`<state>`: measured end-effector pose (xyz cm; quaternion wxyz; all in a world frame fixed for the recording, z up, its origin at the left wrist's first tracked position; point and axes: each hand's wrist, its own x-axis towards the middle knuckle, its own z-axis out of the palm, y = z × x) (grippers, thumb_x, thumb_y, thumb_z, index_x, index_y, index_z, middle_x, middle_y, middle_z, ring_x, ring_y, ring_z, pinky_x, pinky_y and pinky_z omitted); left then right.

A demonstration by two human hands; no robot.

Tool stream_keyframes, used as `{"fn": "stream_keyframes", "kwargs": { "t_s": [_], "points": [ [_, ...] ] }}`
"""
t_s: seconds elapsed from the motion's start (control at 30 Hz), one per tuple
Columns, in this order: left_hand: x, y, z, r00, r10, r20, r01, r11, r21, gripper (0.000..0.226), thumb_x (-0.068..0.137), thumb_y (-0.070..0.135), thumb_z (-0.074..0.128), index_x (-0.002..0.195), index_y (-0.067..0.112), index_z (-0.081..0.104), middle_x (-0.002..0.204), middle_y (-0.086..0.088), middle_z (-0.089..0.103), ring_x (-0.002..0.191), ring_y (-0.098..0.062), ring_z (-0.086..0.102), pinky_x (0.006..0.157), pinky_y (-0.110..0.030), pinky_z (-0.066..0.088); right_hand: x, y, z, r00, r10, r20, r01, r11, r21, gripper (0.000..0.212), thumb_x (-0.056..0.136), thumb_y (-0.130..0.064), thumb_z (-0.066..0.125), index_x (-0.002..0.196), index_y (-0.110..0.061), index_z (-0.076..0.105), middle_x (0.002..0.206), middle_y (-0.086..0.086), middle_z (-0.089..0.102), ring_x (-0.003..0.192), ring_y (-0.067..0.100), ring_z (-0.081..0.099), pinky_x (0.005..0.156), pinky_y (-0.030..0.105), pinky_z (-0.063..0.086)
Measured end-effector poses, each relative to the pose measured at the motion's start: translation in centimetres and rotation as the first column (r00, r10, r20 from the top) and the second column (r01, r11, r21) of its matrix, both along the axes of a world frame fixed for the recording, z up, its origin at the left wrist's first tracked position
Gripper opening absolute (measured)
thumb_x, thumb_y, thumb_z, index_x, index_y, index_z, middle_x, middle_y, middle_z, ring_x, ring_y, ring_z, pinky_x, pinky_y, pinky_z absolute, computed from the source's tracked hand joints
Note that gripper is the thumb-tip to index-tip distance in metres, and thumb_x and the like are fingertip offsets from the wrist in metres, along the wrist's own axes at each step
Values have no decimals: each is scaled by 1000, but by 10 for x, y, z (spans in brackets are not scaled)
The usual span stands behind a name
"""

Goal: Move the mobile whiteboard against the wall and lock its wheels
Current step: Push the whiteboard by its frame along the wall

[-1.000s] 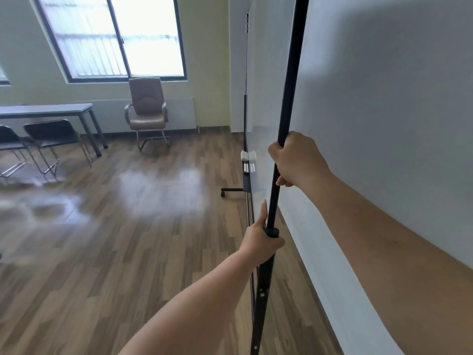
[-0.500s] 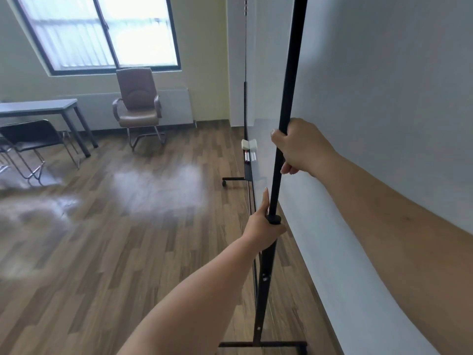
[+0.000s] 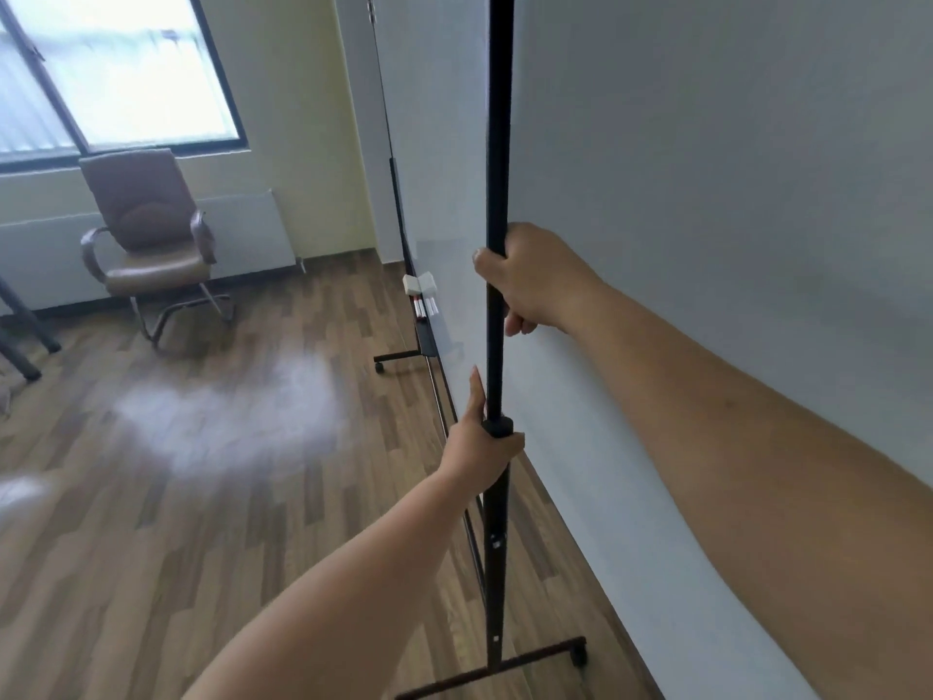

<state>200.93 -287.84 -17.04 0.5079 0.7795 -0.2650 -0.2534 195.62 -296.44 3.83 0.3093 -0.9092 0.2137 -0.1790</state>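
Beside the wall: the mobile whiteboard (image 3: 439, 169) stands edge-on, its board face running alongside the pale wall (image 3: 732, 159), close to it; touching or not, can't tell.
Near post: black upright (image 3: 497, 144) dead centre, foot bar (image 3: 505, 666) on the floor below.
Right hand: right hand (image 3: 535, 277) wrapped tight round the post, up high.
Left hand: left hand (image 3: 479, 444) clamped on the same post lower down, at a black collar, thumb pointing up.
Wheels: one caster (image 3: 579, 656) at the near foot, just beside the skirting; a far caster (image 3: 379, 367) too; lock state can't be made out.
Tray: the board's ledge (image 3: 426, 330) carries a white eraser (image 3: 419, 284) and markers (image 3: 425, 307) side by side.
Floor: wood planks (image 3: 202, 497), bright glare patch.
Room: brown armchair (image 3: 146, 229) under the window (image 3: 116, 68), radiator panel (image 3: 242, 229) behind it, dark surface legs (image 3: 20, 336) at far left.
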Motion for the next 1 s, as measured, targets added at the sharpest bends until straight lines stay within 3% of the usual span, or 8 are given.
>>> {"fn": "stream_keyframes", "kwargs": {
  "t_s": [0.23, 0.43, 0.5, 0.6, 0.67, 0.77, 0.9, 1.0],
  "points": [
    [61, -54, 2, 999, 10, 30, -10, 1000, 24, 108, 85, 16, 70, 150, 57, -6, 116, 3, 63, 86, -19, 66, 82, -39, 61, 62, -60, 1, 997, 71, -20, -71, 997, 18, 34, 104, -32, 38, 111, -4, 57, 78, 21, 71, 45, 22, 71, 40, 22, 48],
    [96, -99, 7, 999, 20, 37, -22, 998, 52, 109, 85, 15, 70, 150, 57, -6, 119, 11, 48, 92, -20, 66, 85, -42, 60, 102, -111, -2, 995, 98, -19, -98, 995, -2, 33, 104, -32, 39, 103, -5, 57, 67, 14, 65, 39, 17, 67, 41, 21, 46],
    [107, -115, 9, 999, 33, 39, -36, 997, 72, 109, 84, 16, 71, 151, 55, -6, 116, 13, 49, 93, -22, 66, 85, -43, 60, 116, -129, -3, 993, 115, -20, -115, 993, -3, 33, 103, -32, 39, 100, -4, 57, 65, 15, 63, 39, 19, 67, 43, 22, 47],
    [122, -139, 10, 998, 51, 32, -53, 996, 76, 107, 85, 15, 70, 153, 51, -5, 94, 25, 49, 91, -21, 67, 86, -42, 60, 131, -154, -2, 990, 140, -10, -140, 990, 1, 30, 102, -30, 39, 98, -7, 58, 70, 17, 65, 43, 23, 69, 40, 21, 48],
    [129, -153, 11, 998, 57, 42, -60, 995, 74, 107, 86, 14, 70, 153, 50, -5, 94, 29, 47, 91, -18, 66, 84, -40, 60, 138, -167, 0, 986, 164, -9, -164, 986, -4, 28, 102, -29, 39, 96, -9, 57, 71, 18, 67, 43, 24, 69, 38, 20, 48],
    [138, -176, 10, 996, 76, 41, -78, 995, 60, 109, 84, 15, 71, 152, 53, -5, 118, 18, 51, 86, -15, 66, 78, -37, 61, 149, -190, 0, 981, 193, -7, -193, 981, 5, 25, 102, -28, 38, 97, -12, 57, 73, 20, 70, 45, 26, 70, 38, 21, 48],
    [148, -204, 12, 994, 105, 23, -106, 993, 51, 107, 84, 12, 71, 153, 52, -1, 123, 8, 54, 81, -18, 68, 77, -38, 63, 162, -219, -3, 984, 178, 7, -178, 984, 13, 26, 102, -28, 39, 99, -10, 57, 68, 15, 66, 39, 21, 67, 36, 19, 46],
    [152, -214, 13, 993, 104, 52, -107, 993, 54, 108, 83, 11, 70, 153, 51, -2, 128, 2, 56, 81, -19, 68, 77, -38, 63, 170, -231, -2, 983, 183, 21, -183, 983, 5, 35, 100, -28, 39, 111, -1, 59, 66, 11, 60, 41, 25, 68, 35, 20, 46]
  ]
}}
